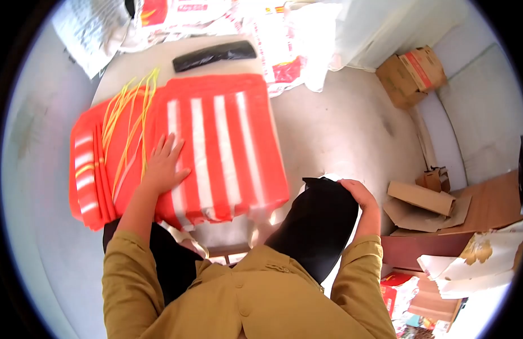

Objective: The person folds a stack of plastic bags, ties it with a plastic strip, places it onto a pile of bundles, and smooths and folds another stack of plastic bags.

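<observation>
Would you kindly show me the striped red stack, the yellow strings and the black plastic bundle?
Striped red stack (215, 148): head view, striped upper face.
Yellow strings (119, 105): head view, upper strands.
Black plastic bundle (215, 56): head view, its middle.

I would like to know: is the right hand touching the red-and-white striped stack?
Apart. The head view shows it: the right hand is at the black-trousered knee, which lies between it and the striped stack.
</observation>
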A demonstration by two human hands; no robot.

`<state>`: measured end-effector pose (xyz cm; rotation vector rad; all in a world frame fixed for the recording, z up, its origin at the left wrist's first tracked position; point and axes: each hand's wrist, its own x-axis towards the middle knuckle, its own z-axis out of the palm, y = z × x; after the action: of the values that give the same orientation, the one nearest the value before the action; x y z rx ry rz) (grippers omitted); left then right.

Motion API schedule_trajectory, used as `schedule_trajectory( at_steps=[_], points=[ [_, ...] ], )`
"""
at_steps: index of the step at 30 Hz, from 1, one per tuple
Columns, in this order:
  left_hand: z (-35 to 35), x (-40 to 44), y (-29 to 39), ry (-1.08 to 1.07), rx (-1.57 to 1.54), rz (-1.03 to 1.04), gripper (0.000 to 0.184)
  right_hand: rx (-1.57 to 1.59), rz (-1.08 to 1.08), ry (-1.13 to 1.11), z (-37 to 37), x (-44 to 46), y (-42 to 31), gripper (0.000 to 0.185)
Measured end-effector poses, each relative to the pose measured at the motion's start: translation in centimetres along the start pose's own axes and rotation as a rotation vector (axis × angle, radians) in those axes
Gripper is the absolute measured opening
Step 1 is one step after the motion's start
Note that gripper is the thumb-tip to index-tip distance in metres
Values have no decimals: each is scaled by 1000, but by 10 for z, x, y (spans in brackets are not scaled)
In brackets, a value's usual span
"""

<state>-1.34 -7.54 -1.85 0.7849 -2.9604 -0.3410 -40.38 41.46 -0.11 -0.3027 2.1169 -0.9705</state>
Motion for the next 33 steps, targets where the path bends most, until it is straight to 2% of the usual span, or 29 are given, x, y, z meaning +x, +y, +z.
schedule_trajectory(
  at_steps=[2, 5, 7, 12, 16, 19, 21, 24, 27, 28, 31, 32, 33],
  points=[
    [4, 1, -3, 31, 1, 27, 91, 85, -8, -10, -7, 9, 10, 53],
    [3, 2, 0, 28, 19, 20, 92, 776, 117, -116, 15, 0, 15, 55],
    [6, 5, -3, 39, 30, 20, 94, 783, 81, -156, 20, -7, 7, 50],
    [14, 6, -6, 34, 72, 4, 95, 589, 112, -188, 20, -26, -25, 45],
    [15, 5, -4, 58, 76, 2, 94, 381, -50, -123, 15, -51, -32, 45],
    [15, 5, -3, 61, 61, 0, 95, 65, -310, -114, 13, -52, -27, 43],
    [11, 4, 1, 62, 46, -5, 95, -51, -373, -85, 15, -48, -28, 44],
    [11, 5, 5, 44, 40, -10, 95, -250, -504, -34, 31, -15, -32, 47],
    [15, 4, -4, 75, 67, 29, 98, -431, -466, -58, 44, 7, -68, 49],
    [12, 4, -2, 64, 74, 13, 98, -515, -415, -75, 50, 6, -87, 44],
    [7, 5, 5, 37, 45, -23, 97, -1042, -349, 85, 95, -4, -128, 38],
    [9, 5, 3, 56, 44, -9, 97, -1054, -489, 195, 115, 7, -121, 32],
    [11, 4, 2, 75, 42, 4, 97, -1080, -582, 105, 130, 7, -133, 30]
  ],
)
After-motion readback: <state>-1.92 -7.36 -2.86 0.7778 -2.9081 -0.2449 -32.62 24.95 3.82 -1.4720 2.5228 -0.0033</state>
